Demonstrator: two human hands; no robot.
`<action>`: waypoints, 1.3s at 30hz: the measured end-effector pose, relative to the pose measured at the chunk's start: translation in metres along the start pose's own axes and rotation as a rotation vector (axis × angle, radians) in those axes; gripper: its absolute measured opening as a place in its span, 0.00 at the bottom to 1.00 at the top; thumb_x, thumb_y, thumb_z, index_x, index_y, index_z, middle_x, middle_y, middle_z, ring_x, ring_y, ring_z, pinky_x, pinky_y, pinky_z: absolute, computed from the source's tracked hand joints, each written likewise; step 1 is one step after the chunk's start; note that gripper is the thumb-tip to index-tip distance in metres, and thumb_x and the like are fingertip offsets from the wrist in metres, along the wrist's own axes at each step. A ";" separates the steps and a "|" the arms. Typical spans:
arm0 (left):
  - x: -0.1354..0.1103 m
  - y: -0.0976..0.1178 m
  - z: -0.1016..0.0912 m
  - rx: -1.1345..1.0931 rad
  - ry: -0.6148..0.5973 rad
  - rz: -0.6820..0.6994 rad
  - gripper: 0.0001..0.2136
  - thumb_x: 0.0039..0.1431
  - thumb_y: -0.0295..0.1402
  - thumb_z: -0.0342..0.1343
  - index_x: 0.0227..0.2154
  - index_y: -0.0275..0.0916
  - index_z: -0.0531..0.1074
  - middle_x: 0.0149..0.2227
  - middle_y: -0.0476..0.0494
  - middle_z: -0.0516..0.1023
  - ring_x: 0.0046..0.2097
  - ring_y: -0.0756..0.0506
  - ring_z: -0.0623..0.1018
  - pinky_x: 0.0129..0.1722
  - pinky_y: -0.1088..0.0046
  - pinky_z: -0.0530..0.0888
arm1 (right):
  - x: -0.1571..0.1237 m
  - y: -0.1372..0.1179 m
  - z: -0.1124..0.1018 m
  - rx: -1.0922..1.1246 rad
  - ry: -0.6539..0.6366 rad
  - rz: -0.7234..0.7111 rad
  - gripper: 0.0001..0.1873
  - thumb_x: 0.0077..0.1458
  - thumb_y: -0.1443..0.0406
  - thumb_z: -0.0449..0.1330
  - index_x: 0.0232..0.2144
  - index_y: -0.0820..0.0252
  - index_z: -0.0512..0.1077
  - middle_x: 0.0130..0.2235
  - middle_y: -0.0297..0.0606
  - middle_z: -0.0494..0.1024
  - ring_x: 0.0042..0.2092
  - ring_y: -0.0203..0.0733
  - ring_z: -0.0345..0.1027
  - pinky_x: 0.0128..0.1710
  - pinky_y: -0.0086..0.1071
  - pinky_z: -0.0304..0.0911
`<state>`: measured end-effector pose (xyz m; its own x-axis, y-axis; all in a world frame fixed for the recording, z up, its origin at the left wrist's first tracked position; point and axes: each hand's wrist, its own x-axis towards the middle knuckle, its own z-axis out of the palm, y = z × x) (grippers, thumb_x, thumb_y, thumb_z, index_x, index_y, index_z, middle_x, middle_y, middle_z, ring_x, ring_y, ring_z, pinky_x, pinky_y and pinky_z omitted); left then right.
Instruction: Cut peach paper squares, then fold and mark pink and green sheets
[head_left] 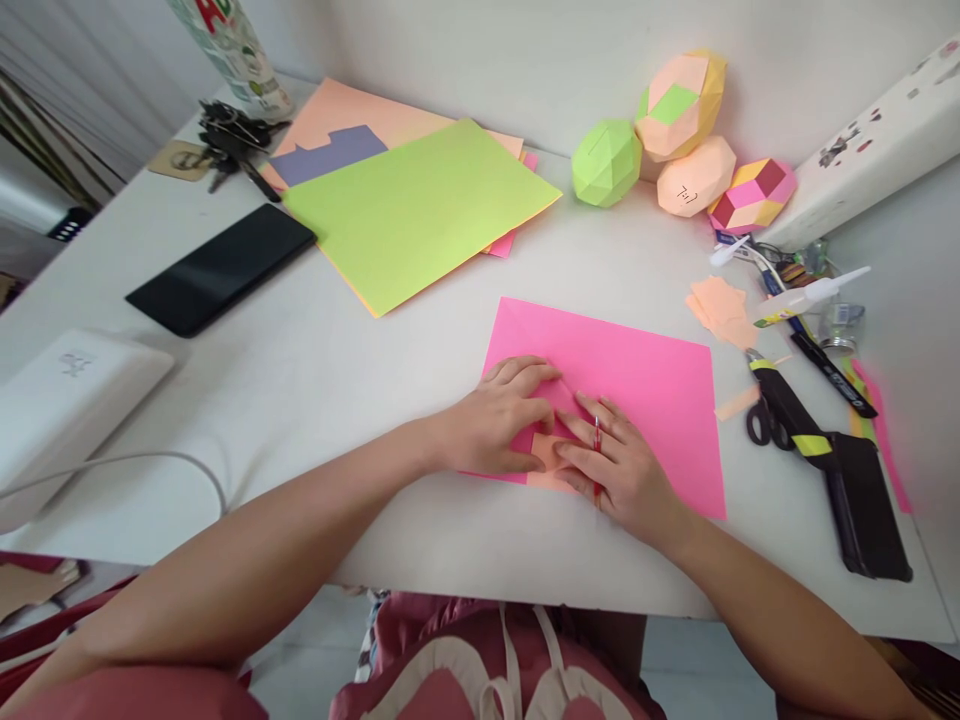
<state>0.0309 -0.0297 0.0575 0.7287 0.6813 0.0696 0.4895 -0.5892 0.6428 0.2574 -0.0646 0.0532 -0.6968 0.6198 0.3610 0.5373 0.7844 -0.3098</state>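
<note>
Presumably against slipping, steadying peach paper (544,480) near front edge of table (420,555) with loosely open left hand (495,418) and right hand (615,462) clasping red stick (597,434).

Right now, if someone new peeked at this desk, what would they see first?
Probably the bright pink sheet at the front, with the person's left hand and right hand over it. Next might come the big lime-green sheet farther back and left, then the colourful faceted shapes clustered at the back right.

The left grip (499,420) and right grip (619,465) hid part of the small peach paper (545,448). I saw the bottle (244,60) cut off on top and the white box (90,395) cut off left.
</note>
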 end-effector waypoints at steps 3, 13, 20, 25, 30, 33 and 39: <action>0.000 0.000 0.000 0.003 0.005 0.006 0.10 0.48 0.33 0.66 0.33 0.38 0.73 0.61 0.34 0.57 0.64 0.29 0.54 0.60 0.45 0.56 | 0.000 0.000 -0.001 0.006 -0.010 0.001 0.06 0.60 0.64 0.58 0.39 0.57 0.75 0.51 0.46 0.76 0.62 0.54 0.58 0.58 0.55 0.60; 0.000 -0.001 0.000 -0.001 -0.004 0.003 0.10 0.49 0.32 0.66 0.34 0.37 0.73 0.61 0.32 0.57 0.64 0.29 0.53 0.60 0.46 0.56 | 0.001 0.000 0.000 -0.002 0.011 -0.022 0.06 0.60 0.65 0.59 0.39 0.59 0.74 0.50 0.48 0.77 0.61 0.54 0.59 0.57 0.55 0.61; 0.000 0.000 -0.001 0.008 -0.003 0.001 0.10 0.48 0.33 0.66 0.34 0.37 0.73 0.61 0.31 0.58 0.64 0.29 0.54 0.60 0.47 0.56 | 0.002 -0.001 -0.001 -0.019 0.032 -0.034 0.05 0.59 0.66 0.60 0.37 0.62 0.74 0.48 0.48 0.78 0.60 0.56 0.61 0.56 0.55 0.62; 0.001 0.000 0.000 0.009 0.000 0.005 0.10 0.48 0.32 0.66 0.34 0.37 0.73 0.61 0.31 0.58 0.64 0.29 0.53 0.60 0.47 0.56 | 0.003 -0.001 -0.001 -0.019 0.038 -0.035 0.06 0.59 0.65 0.60 0.38 0.61 0.74 0.49 0.48 0.78 0.60 0.56 0.61 0.56 0.55 0.63; 0.000 -0.001 0.001 0.036 0.009 0.043 0.10 0.49 0.33 0.65 0.33 0.37 0.73 0.61 0.31 0.57 0.63 0.29 0.53 0.59 0.45 0.57 | 0.002 -0.001 -0.001 -0.018 0.033 -0.038 0.07 0.60 0.64 0.59 0.37 0.62 0.75 0.49 0.49 0.78 0.60 0.56 0.61 0.55 0.56 0.63; -0.001 0.000 0.001 0.070 0.023 0.109 0.08 0.51 0.32 0.64 0.32 0.37 0.73 0.58 0.32 0.60 0.62 0.29 0.54 0.59 0.46 0.56 | 0.002 -0.001 -0.001 -0.024 0.019 -0.021 0.07 0.60 0.64 0.59 0.37 0.61 0.75 0.50 0.48 0.77 0.60 0.55 0.61 0.56 0.55 0.62; -0.002 0.008 -0.001 0.107 0.000 0.169 0.06 0.58 0.29 0.58 0.26 0.37 0.74 0.40 0.39 0.67 0.47 0.39 0.65 0.49 0.59 0.63 | 0.000 0.000 0.000 -0.024 0.010 -0.011 0.07 0.61 0.65 0.58 0.37 0.61 0.76 0.51 0.47 0.76 0.60 0.55 0.61 0.56 0.55 0.62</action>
<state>0.0328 -0.0349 0.0634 0.8051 0.5683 0.1697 0.4078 -0.7381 0.5375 0.2570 -0.0645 0.0534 -0.6978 0.6115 0.3730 0.5413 0.7912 -0.2845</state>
